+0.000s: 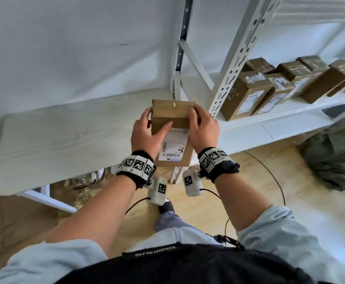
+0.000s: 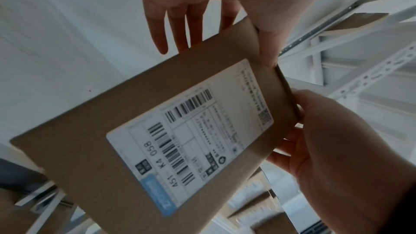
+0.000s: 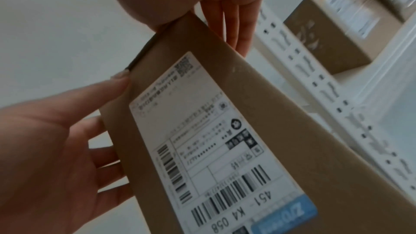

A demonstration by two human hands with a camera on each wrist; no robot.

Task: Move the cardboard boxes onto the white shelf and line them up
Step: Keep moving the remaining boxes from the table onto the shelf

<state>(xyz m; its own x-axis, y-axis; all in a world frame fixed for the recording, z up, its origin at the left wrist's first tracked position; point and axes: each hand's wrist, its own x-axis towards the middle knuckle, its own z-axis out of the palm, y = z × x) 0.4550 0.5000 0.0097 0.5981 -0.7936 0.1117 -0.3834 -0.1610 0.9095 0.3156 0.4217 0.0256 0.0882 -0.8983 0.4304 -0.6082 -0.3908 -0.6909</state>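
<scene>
I hold a brown cardboard box (image 1: 171, 117) with a white shipping label in the air between both hands, over the right end of a white table and just left of the shelf's front post. My left hand (image 1: 147, 130) grips its left side, thumb across the front. My right hand (image 1: 203, 128) grips the right side. In the left wrist view the box (image 2: 112, 131) shows its label, with the left hand (image 2: 191, 15) above and the right hand (image 2: 337, 149) at lower right. The right wrist view shows the box (image 3: 281, 113). Several boxes (image 1: 247, 93) stand in rows on the white shelf (image 1: 280, 115).
The white table (image 1: 64, 144) runs along the wall on the left. The perforated shelf post (image 1: 235, 64) stands between the held box and the shelved ones. A green bag (image 1: 335, 158) and a black cable (image 1: 274, 177) lie on the wooden floor.
</scene>
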